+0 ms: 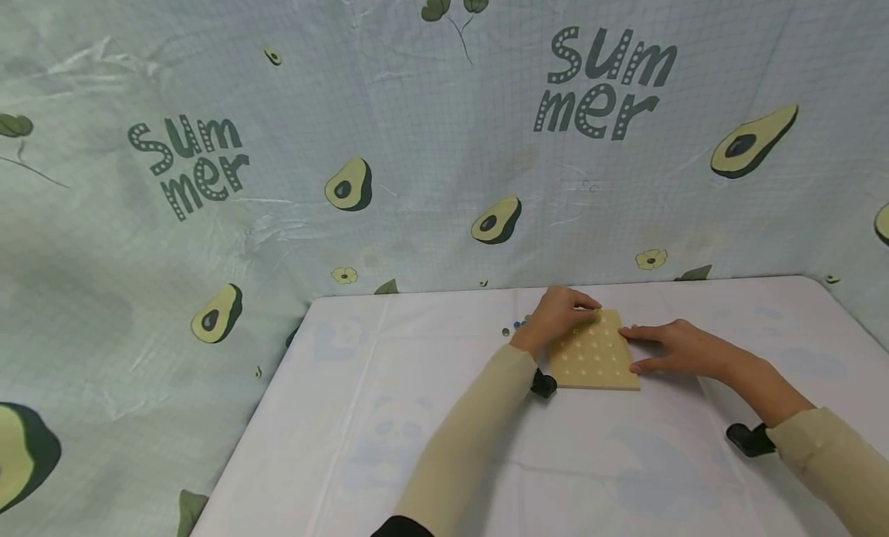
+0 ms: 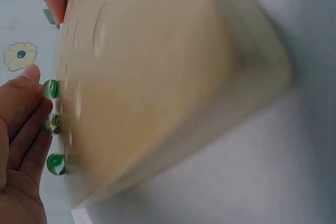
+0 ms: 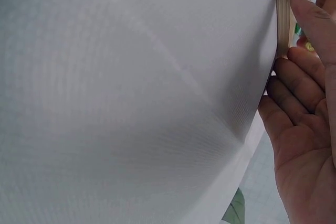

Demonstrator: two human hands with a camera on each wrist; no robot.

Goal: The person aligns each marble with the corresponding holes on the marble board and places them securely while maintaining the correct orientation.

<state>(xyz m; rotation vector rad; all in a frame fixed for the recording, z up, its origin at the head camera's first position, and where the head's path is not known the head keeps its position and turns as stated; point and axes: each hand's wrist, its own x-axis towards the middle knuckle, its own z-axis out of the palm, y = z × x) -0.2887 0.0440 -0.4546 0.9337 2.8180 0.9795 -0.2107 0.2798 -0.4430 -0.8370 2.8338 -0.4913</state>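
Observation:
A pale wooden board point(image 1: 595, 359) with rows of round hollows lies flat on the table. My left hand point(image 1: 552, 317) reaches over its far left part, thumb and forefinger pinching a green glass marble point(image 2: 51, 88) at the board's surface. Two more green marbles, one of them a speckled marble point(image 2: 52, 124) and the other a swirled marble point(image 2: 56, 164), sit in line beside it. On the board's right edge rest the thumb and fingertips of my right hand point(image 1: 677, 349), which holds nothing between them.
Just left of the board, partly behind my left wrist, several small marbles point(image 1: 505, 332) lie on the white-covered table point(image 1: 389, 398). Behind the table hangs a pale cloth point(image 1: 417, 120) printed with avocados.

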